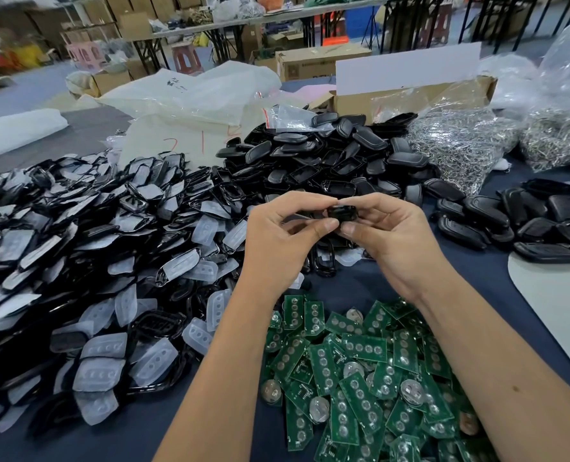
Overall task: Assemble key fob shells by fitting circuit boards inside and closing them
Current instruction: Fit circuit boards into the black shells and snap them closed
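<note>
Above the table's centre, both hands meet on one black key fob shell (342,213): the left hand (282,233) pinches its left end between thumb and fingers, the right hand (388,233) pinches its right end. Green circuit boards (360,371) lie heaped at six o'clock, film-covered shell halves (87,261) at nine, black shell backs (330,155) at twelve.

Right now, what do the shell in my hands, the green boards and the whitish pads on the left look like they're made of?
Shell: apparently black moulded plastic, with a glossy sheen. Green boards: likely fibreglass circuit board, matte green with silvery round contacts. Whitish pads: probably silicone rubber, translucent with moulded button bumps.
</note>
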